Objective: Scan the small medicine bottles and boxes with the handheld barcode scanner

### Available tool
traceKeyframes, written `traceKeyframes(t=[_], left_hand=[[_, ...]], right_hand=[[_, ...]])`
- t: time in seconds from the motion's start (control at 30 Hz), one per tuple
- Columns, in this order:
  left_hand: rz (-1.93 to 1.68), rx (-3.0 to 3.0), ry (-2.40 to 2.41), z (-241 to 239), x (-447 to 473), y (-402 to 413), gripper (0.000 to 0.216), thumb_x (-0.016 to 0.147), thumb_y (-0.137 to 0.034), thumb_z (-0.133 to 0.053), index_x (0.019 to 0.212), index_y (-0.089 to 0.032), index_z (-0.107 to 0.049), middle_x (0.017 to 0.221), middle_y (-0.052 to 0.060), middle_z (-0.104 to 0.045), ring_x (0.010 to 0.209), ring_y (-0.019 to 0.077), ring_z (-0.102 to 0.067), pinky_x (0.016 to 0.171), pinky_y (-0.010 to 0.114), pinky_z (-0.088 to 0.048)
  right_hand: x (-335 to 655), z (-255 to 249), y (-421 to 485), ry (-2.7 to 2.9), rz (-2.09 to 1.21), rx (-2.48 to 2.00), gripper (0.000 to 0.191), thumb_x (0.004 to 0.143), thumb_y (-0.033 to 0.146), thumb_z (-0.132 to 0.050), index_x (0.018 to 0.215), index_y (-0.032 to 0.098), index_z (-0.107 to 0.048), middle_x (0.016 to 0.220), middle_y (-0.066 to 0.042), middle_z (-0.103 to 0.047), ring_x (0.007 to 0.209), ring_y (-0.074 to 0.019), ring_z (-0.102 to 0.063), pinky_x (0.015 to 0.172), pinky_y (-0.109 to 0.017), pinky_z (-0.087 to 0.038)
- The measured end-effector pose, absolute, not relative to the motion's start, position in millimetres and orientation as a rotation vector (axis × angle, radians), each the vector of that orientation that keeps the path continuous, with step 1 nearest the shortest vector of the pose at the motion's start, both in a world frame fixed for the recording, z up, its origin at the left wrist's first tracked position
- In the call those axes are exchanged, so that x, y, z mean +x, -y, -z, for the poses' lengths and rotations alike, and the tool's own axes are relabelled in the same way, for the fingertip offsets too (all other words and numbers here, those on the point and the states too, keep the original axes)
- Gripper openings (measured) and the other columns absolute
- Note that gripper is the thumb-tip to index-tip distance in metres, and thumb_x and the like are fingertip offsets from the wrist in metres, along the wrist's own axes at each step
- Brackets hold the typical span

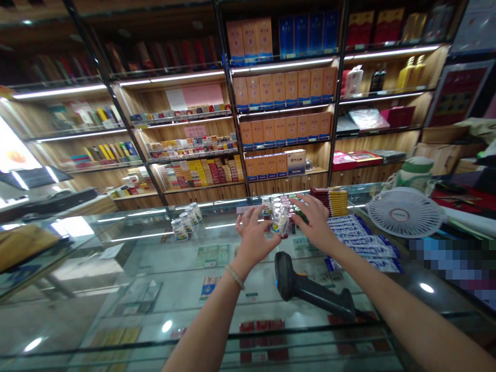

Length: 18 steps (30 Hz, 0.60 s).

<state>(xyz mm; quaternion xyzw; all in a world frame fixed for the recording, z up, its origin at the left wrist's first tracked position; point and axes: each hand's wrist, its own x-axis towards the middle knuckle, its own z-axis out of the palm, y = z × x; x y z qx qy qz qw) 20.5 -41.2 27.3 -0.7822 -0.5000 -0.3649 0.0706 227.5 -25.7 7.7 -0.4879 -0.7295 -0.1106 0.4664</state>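
Observation:
Both my hands reach over a glass counter (pixel 127 243) to a cluster of small clear bottles (pixel 277 209) with white and coloured caps. My left hand (pixel 253 235) curls its fingers against the left side of the cluster, touching a bottle. My right hand (pixel 315 219) presses on the right side, fingers bent around the bottles there. A second small group of white-capped bottles (pixel 186 219) stands apart to the left. A black handheld barcode scanner (pixel 310 289) lies on the glass just below my hands.
Rows of blue flat packs (pixel 364 240) and a stack of red and yellow packs (pixel 333 200) lie right of the bottles. A white desk fan (pixel 405 212) stands at the right. Shelves of boxed goods (pixel 284 88) fill the wall behind.

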Motion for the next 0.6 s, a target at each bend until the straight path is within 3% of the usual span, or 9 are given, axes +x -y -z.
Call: traceKeyframes(t=[0.17,0.4,0.6], left_hand=[[1.047,-2.376,1.437,-25.1,16.6,38.8,0.018,0.071,-0.032,-0.079,0.089,-0.029,-0.078,0.149,0.003,-0.053,0.141,0.0366,-0.036,0.118,0.065,-0.017],[1.087,-2.422,1.424,-28.2,9.2,32.8,0.017,0.084,-0.031,-0.067,0.095,-0.028,-0.078,0.154,0.003,-0.046,0.144,0.0349,-0.030,0.120,0.062,-0.020],[1.141,-2.466,1.468,-22.9,2.7,23.3,0.032,0.098,-0.035,-0.045,0.100,-0.028,-0.077,0.157,0.003,-0.042,0.147,0.0293,-0.025,0.121,0.059,-0.019]], right_hand=[[231.0,-14.1,34.6,1.930,0.501,-1.259,0.039,0.097,0.029,-0.052,0.134,0.038,-0.061,0.152,-0.006,-0.049,0.141,-0.0313,-0.036,0.111,-0.055,-0.024],[238.8,-17.3,36.9,1.947,0.623,-1.178,0.028,0.095,0.037,-0.058,0.121,0.032,-0.068,0.149,-0.005,-0.054,0.142,-0.0303,-0.036,0.116,-0.053,-0.015],[234.9,-13.5,37.0,1.930,0.663,-1.166,0.026,0.094,0.042,-0.061,0.115,0.030,-0.070,0.150,-0.006,-0.052,0.142,-0.0297,-0.035,0.116,-0.052,-0.015]])
